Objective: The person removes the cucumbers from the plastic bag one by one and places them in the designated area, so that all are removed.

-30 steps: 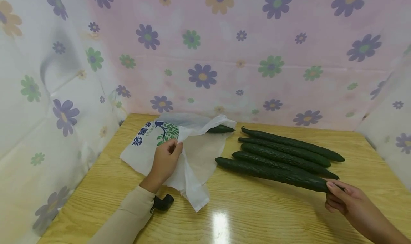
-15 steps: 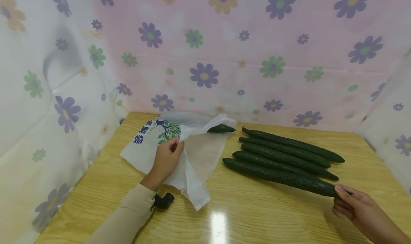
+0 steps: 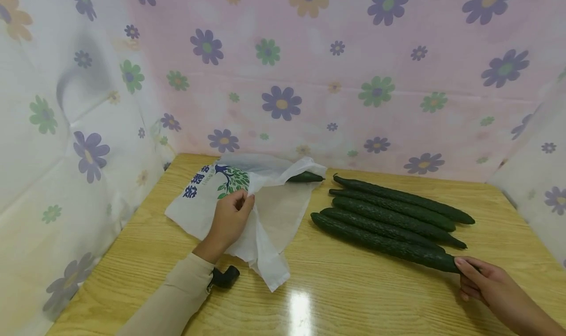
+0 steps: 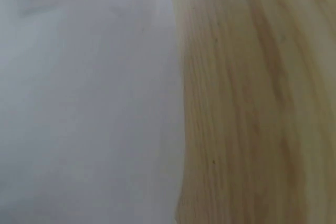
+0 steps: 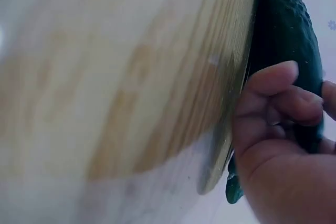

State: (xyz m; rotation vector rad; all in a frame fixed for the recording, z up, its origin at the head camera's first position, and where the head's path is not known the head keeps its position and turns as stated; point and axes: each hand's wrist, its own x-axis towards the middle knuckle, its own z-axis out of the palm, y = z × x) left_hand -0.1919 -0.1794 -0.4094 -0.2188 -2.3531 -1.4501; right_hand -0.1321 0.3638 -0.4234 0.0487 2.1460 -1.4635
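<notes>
My left hand pinches the edge of a white plastic bag with a printed tree and dark characters, lifting its mouth open towards the right. One cucumber pokes out of the bag's mouth at the back; the rest of it is hidden inside. At the right, my right hand grips the near end of a long dark green cucumber between thumb and fingers. That cucumber lies slanted in front of several others set side by side. In the right wrist view the fingers curl round the cucumber.
The wooden table is backed by a pink flowered cloth, with pale flowered cloth at the left. A black wrist-camera mount juts from the left wrist just above the table.
My right hand has drawn its cucumber a little to the right and towards me, its far end moving away from the bag. The left hand stays on the bag.
</notes>
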